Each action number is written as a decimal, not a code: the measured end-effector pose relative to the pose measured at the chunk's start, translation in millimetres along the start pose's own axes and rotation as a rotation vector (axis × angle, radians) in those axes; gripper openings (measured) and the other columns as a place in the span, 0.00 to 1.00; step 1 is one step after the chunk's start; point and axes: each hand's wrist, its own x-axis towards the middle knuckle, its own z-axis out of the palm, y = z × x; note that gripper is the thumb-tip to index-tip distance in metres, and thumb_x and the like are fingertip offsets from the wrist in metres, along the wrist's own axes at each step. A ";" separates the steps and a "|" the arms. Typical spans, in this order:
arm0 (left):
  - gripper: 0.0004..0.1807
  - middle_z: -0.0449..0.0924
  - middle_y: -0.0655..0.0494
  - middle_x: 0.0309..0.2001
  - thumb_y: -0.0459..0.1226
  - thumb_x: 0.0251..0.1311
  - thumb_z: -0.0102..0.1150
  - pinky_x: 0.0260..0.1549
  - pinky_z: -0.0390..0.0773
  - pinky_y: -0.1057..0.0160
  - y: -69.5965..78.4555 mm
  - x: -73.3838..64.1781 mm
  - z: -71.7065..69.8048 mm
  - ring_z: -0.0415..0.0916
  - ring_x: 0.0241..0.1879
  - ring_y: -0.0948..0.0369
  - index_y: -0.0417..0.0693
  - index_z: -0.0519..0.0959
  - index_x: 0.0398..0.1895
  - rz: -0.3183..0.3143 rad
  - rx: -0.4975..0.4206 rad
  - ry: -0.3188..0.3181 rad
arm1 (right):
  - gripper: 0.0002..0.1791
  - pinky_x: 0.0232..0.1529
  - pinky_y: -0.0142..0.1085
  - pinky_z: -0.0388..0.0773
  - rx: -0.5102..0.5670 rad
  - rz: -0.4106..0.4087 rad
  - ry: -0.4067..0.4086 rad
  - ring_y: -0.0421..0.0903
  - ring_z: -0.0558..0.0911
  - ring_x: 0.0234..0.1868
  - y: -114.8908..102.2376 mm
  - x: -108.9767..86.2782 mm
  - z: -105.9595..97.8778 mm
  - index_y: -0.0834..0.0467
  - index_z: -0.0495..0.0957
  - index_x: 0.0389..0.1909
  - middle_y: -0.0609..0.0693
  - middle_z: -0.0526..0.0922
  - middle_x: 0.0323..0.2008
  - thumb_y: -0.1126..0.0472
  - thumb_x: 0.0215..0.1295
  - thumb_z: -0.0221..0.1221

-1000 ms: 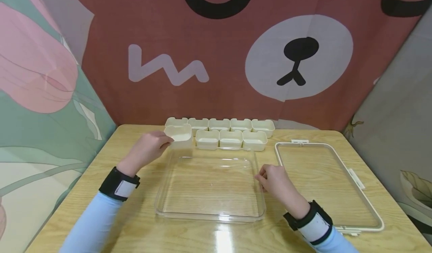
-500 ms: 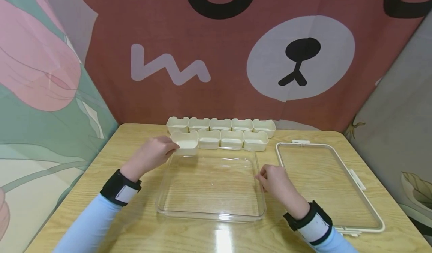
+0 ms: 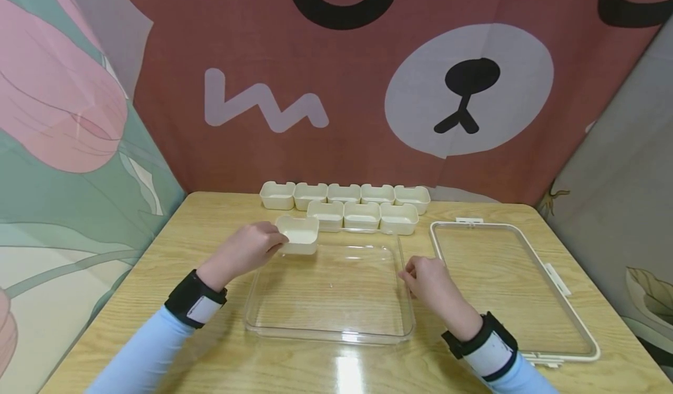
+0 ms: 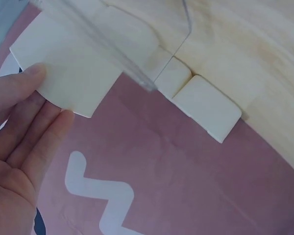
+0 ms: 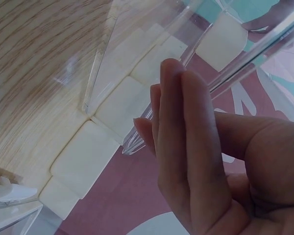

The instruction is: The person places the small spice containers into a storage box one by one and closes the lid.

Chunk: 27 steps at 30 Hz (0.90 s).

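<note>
My left hand (image 3: 252,246) pinches the left wall of a small cream bin (image 3: 297,237), thumb on one side and fingers on the other. The bin hangs upright over the far left corner of a large clear plastic box (image 3: 328,331). In the left wrist view the held bin (image 4: 83,54) shows its plain outer side, with the clear box's edge crossing in front. My right hand (image 3: 428,280) grips the clear box's right rim with curled fingers. The right wrist view shows the fingers (image 5: 201,132) along that clear wall.
Behind the box stand two rows of cream bins, five-wide row aside, with a back-row bin (image 3: 277,195) and a front-row bin (image 3: 398,218) among several. A clear lid (image 3: 512,225) with a white frame and clips lies at right. A printed cloth (image 3: 347,148) hangs behind the table.
My left hand has carried the small bin right and toward me, from beside the front row to over the clear box's far left corner. My right hand has stayed at the rim.
</note>
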 end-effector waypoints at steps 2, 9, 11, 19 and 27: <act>0.07 0.80 0.57 0.24 0.29 0.45 0.71 0.25 0.77 0.68 0.5 -0.4 2.0 0.75 0.24 0.65 0.45 0.85 0.29 0.001 -0.006 -0.018 | 0.08 0.15 0.27 0.70 0.000 0.003 -0.003 0.38 0.73 0.15 -0.1 -0.1 -0.3 0.63 0.78 0.25 0.47 0.75 0.15 0.63 0.59 0.63; 0.06 0.80 0.58 0.25 0.29 0.47 0.69 0.25 0.77 0.69 0.1 -0.7 7.3 0.75 0.25 0.66 0.45 0.85 0.30 -0.006 -0.014 -0.059 | 0.09 0.15 0.27 0.69 -0.006 0.001 -0.003 0.38 0.73 0.15 0.2 -0.6 -0.7 0.63 0.78 0.25 0.47 0.75 0.14 0.62 0.60 0.62; 0.05 0.80 0.57 0.24 0.28 0.47 0.68 0.24 0.76 0.69 -0.6 -1.0 9.2 0.75 0.24 0.66 0.45 0.85 0.29 -0.001 -0.015 -0.068 | 0.09 0.15 0.28 0.69 -0.007 -0.003 0.000 0.38 0.73 0.15 0.9 -0.8 -0.4 0.63 0.78 0.25 0.47 0.75 0.14 0.62 0.60 0.62; 0.04 0.78 0.59 0.22 0.28 0.48 0.67 0.31 0.80 0.64 -4.4 -4.6 18.5 0.74 0.23 0.67 0.45 0.85 0.27 0.001 -0.006 -0.096 | 0.08 0.15 0.27 0.69 0.005 0.013 -0.016 0.38 0.73 0.15 1.0 0.2 0.5 0.63 0.78 0.25 0.47 0.75 0.14 0.62 0.60 0.62; 0.04 0.77 0.59 0.22 0.28 0.48 0.67 0.39 0.81 0.60 -6.8 -5.5 24.0 0.72 0.22 0.68 0.46 0.85 0.26 -0.001 -0.001 -0.105 | 0.08 0.15 0.27 0.70 -0.002 0.013 -0.016 0.38 0.73 0.16 -0.3 0.8 -0.4 0.63 0.78 0.26 0.47 0.75 0.15 0.62 0.60 0.63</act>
